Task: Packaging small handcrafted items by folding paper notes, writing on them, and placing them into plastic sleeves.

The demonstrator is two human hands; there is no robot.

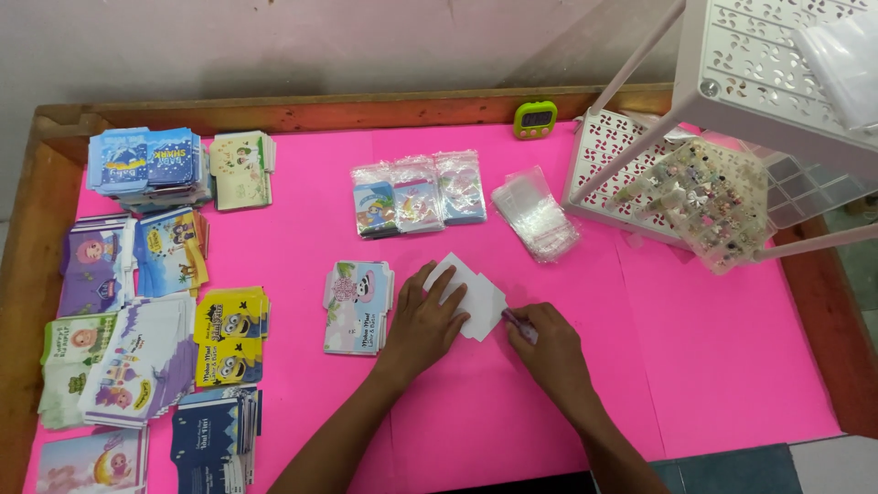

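Observation:
My left hand (pixel 422 322) lies flat with spread fingers on a white card (pixel 472 295) that rests on the pink table (pixel 713 348). At the card's right edge, my right hand (pixel 545 340) is closed around a small thin object, too small to identify. Just left of my left hand sits a stack of printed cards with a cartoon panda (pixel 357 306).
Several stacks of colourful printed cards (pixel 146 302) line the left side. Three filled clear bags (pixel 419 194) and a pile of empty clear bags (pixel 535 215) lie behind the card. A green timer (pixel 535 119) stands at the back. A white rack (pixel 732 110) with a tray of small trinkets (pixel 704 197) fills the right.

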